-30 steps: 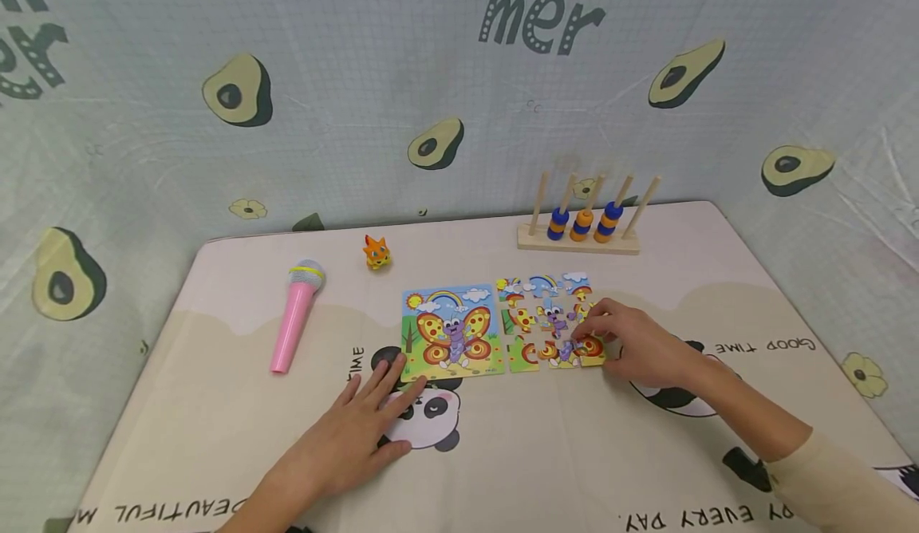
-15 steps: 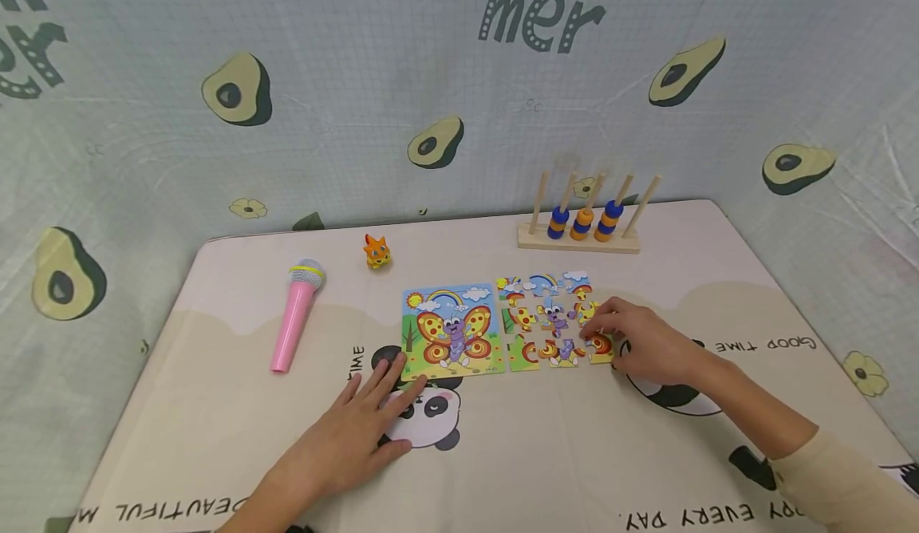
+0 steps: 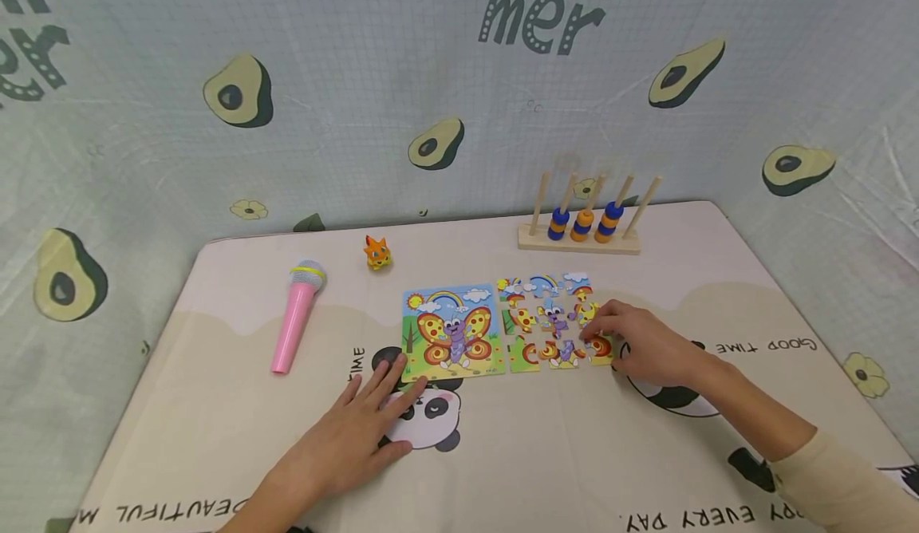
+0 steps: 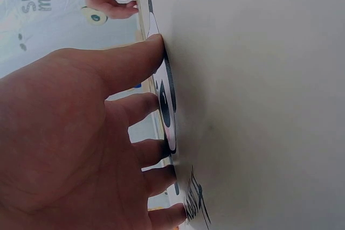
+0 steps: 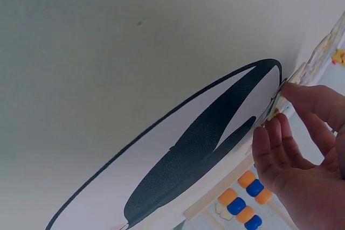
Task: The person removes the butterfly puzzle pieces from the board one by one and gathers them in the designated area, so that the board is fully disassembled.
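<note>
My right hand [image 3: 642, 349] has its thumb and fingers on either side of the lower right puzzle piece [image 3: 600, 348], pinching it against the table. That piece shows a red and orange wing swirl and stands slightly apart from its neighbours. Several other butterfly puzzle pieces [image 3: 554, 319] lie in loose rows with small gaps. To their left is the whole butterfly picture board [image 3: 467, 361]. My left hand [image 3: 359, 429] rests palm down with fingers spread, fingertips at the board's lower left corner. In the right wrist view, the thumb and fingertips of the right hand [image 5: 307, 154] meet at the puzzle's edge.
A pink toy microphone [image 3: 294, 325] lies on the left, with a small orange and yellow fox-like figure [image 3: 376, 253] behind the board. At the back right stands a wooden peg rack [image 3: 577, 240] with blue and orange beads. A printed curtain [image 3: 345, 62] backs the table.
My right hand has shifted slightly right with the lower right piece, widening the gap to its neighbour, and then held still. The left hand has stayed in place.
</note>
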A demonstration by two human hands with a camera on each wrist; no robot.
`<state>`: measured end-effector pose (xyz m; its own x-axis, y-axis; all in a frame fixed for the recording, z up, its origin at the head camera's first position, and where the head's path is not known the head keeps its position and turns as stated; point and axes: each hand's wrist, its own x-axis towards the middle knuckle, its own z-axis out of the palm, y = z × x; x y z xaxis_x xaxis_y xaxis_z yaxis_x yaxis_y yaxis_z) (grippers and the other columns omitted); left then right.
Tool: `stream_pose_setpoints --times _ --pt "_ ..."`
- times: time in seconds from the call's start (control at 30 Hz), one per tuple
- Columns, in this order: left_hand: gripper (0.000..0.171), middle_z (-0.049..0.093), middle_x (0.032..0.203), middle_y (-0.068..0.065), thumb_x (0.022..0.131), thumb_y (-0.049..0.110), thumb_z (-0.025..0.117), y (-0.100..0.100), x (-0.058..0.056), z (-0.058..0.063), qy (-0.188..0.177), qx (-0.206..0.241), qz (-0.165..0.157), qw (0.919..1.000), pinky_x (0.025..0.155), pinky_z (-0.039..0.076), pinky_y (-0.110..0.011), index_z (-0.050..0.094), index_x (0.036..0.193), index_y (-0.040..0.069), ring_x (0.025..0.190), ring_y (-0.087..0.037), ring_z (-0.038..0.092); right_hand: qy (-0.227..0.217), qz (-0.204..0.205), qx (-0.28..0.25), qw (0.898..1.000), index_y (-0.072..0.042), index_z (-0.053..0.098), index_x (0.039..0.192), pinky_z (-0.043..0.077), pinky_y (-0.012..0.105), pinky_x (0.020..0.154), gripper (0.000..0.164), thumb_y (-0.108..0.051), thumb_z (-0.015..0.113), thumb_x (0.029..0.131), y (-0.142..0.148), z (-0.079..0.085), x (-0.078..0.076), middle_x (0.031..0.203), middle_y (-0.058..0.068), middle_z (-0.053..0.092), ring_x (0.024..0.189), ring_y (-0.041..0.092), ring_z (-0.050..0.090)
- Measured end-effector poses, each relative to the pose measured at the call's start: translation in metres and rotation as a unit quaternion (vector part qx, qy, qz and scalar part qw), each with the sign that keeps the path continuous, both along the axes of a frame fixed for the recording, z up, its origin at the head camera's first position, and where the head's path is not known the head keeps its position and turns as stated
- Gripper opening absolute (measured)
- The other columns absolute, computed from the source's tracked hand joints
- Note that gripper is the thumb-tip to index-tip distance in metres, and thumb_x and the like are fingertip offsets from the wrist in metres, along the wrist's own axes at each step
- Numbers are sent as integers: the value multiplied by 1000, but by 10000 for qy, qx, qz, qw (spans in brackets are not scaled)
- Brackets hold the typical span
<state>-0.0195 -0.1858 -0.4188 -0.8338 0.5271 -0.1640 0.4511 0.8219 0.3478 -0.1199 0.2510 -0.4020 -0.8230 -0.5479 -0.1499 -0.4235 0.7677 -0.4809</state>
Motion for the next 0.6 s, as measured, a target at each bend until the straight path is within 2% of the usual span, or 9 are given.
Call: stream_pose_setpoints --times 0.6 --pt "75 16 175 -13 99 44 68 0 1 0 -18 -12 52 10000 123 24 -68 35 164 25 160 -42 21 146 91 -5 9999 -15 75 119 59 44 91 43 6 78 81 -1 2 -1 120 4 62 108 23 61"
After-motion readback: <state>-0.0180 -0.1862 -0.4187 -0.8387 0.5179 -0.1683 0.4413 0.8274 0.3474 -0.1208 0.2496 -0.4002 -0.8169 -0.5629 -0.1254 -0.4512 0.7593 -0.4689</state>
